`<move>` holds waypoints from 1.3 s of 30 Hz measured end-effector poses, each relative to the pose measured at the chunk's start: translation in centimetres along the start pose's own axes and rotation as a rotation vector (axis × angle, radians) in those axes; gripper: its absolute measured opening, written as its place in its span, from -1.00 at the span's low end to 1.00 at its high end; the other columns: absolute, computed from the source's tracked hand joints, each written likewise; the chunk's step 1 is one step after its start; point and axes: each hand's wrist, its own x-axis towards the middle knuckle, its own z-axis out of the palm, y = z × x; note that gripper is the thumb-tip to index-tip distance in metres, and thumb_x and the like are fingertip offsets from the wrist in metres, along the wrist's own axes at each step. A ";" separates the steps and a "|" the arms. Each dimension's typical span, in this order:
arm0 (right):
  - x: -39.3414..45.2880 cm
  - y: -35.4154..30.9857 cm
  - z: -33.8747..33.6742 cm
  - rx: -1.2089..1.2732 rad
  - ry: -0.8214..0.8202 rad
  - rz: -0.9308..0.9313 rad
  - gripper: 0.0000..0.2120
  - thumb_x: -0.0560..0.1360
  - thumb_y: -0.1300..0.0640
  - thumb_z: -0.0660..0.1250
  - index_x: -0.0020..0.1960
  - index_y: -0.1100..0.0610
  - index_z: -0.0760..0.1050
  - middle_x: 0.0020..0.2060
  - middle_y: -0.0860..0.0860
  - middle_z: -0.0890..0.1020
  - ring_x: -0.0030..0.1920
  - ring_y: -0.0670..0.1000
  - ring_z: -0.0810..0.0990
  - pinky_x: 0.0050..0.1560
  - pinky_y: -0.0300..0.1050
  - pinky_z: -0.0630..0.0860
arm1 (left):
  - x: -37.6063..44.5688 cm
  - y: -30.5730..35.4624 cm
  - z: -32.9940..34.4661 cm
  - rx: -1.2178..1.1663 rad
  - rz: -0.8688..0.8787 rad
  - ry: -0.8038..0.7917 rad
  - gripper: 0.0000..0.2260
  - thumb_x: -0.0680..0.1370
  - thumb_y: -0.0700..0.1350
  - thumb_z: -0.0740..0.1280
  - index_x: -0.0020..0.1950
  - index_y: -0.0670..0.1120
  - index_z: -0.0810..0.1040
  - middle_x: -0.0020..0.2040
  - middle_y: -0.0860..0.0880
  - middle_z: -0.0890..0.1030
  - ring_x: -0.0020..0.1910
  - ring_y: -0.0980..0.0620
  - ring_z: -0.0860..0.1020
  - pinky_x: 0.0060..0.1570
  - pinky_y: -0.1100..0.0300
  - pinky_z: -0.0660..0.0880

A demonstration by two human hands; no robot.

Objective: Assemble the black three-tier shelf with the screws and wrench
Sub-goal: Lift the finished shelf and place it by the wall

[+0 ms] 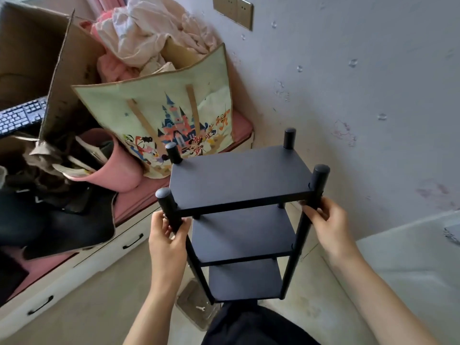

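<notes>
While black three-tier shelf with round corner posts [240, 180] stands upright on beige floor [104, 292] before you, your left hand [167, 241] fingers grasp near-left post under top board; right hand [328, 226] fingers curl round near-right post. Small white wrench [200, 308] lies on clear plastic sheet [193, 298] by shelf foot.

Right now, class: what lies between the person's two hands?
In the head view, the shelf's top board spans the gap: the left hand grips the near-left post, the right hand the near-right post.
</notes>
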 end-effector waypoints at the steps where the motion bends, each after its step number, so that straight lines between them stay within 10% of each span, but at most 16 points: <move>1: 1.1 -0.3 0.3 -0.004 0.011 0.002 -0.75 0.55 0.29 0.35 -0.02 -0.08 0.57 -0.13 -0.26 0.70 -0.05 -0.27 0.64 -0.01 -0.31 0.46 | 1.4 0.2 0.4 0.002 0.003 -0.012 -0.74 0.58 -0.25 0.40 -0.08 0.11 0.45 -0.09 -0.10 0.63 -0.13 0.10 0.57 -0.09 0.30 0.49; 13: 13.5 -2.3 1.7 -0.040 0.120 0.125 -0.69 0.54 0.36 0.32 0.00 -0.08 0.52 -0.08 -0.11 0.67 -0.01 -0.09 0.64 0.12 -0.04 0.52 | 16.5 1.4 8.9 0.081 0.021 -0.215 -0.55 0.55 -0.35 0.39 -0.10 0.26 0.48 -0.08 0.07 0.64 -0.11 0.18 0.61 -0.13 0.31 0.56; 25: 26.8 -2.1 1.7 -0.189 0.081 0.322 -0.72 0.52 0.40 0.33 0.04 0.06 0.39 -0.14 -0.10 0.54 -0.16 -0.22 0.47 -0.24 -0.37 0.31 | 29.7 -0.3 20.0 0.252 -0.083 -0.352 -0.54 0.55 -0.32 0.42 0.06 0.27 0.45 0.07 0.15 0.63 0.06 0.21 0.61 -0.14 0.40 0.52; 35: 32.6 -0.1 3.4 -0.165 0.084 0.545 -0.73 0.45 0.31 0.44 -0.03 0.34 0.35 -0.09 0.21 0.57 -0.01 0.07 0.57 -0.18 -0.23 0.36 | 38.8 -5.1 26.0 0.507 -0.174 -0.506 -0.80 0.52 -0.30 0.45 0.12 -0.12 0.60 -0.02 0.01 0.66 0.02 -0.05 0.61 -0.10 0.12 0.47; 39: 34.4 2.5 4.7 0.111 0.070 0.668 -0.66 0.47 -0.11 0.42 0.02 0.15 0.51 -0.22 -0.31 0.67 -0.12 -0.27 0.60 0.11 -0.08 0.50 | 41.8 -7.7 28.1 0.450 -0.176 -0.596 -0.74 0.50 -0.34 0.46 0.00 0.02 0.60 -0.10 0.20 0.63 -0.07 0.17 0.58 -0.20 0.37 0.43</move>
